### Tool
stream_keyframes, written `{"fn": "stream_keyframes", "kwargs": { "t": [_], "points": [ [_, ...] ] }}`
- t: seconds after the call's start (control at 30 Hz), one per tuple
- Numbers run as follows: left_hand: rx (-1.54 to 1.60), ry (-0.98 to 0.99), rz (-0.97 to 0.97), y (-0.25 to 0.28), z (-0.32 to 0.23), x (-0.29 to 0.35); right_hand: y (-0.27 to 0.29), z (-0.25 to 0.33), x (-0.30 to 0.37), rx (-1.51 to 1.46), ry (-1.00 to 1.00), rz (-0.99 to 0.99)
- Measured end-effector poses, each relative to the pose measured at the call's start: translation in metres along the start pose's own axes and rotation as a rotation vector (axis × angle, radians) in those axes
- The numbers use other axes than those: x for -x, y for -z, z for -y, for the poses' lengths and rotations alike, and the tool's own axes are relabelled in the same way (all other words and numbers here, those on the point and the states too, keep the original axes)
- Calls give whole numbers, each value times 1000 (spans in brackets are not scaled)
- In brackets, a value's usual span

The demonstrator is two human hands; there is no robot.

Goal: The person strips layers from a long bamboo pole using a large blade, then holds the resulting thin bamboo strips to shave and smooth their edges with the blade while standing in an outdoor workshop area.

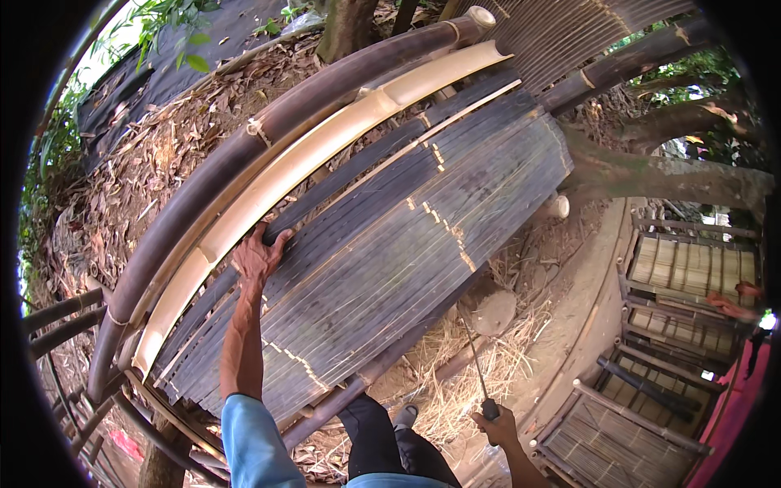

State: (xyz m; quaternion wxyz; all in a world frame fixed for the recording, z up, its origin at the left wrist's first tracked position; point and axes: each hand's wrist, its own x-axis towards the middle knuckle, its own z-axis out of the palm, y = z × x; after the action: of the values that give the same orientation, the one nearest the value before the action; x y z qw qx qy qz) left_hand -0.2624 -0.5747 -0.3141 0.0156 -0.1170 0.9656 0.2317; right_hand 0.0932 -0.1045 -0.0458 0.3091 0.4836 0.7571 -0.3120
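Observation:
My left hand [259,256] reaches across a long bamboo platform [390,236]. Its thumb and fingers are closed round a dark bamboo slat [342,185] near the platform's far side. Just beyond that hand lies a pale split bamboo half [313,154], hollow side up, along a thick dark bamboo pole [317,89]. Low on the right, my right hand [499,426] grips the black handle of a long, thin-bladed knife [478,362]. The blade points away from me, above the straw, apart from the platform.
Straw [480,354] and a cut log [495,313] lie on the ground right of the platform. Bamboo chairs [622,439] stand at the lower right. A tree branch [667,180] crosses the right side. Bamboo rails [65,325] stand at the left, and dry leaves [154,179] cover the far ground.

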Motion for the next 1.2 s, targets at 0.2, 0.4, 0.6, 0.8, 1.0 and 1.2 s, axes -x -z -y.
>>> {"fn": "stream_keyframes", "kwargs": {
  "t": [0.2, 0.4, 0.6, 0.8, 1.0, 1.2],
  "points": [
    [9, 2, 65, 9, -6, -3, -10, -19, -8, -14, 40, 9],
    [188, -213, -112, 5, 22, 15, -10, -24, -14, 79, 85, 29],
    [55, -399, -216, 3, 23, 22, -11, -28, -18, 103, 97, 35],
    [-93, -359, -273, 6, 14, 26, -12, -35, -22, 55, 127, 22],
    [-32, -325, -261, 21, -1, 28, -9, -52, -20, 118, 125, -30],
    [12, -247, -203, 49, -11, 89, -14, -55, 5, 288, 222, -140]
  ]
}}
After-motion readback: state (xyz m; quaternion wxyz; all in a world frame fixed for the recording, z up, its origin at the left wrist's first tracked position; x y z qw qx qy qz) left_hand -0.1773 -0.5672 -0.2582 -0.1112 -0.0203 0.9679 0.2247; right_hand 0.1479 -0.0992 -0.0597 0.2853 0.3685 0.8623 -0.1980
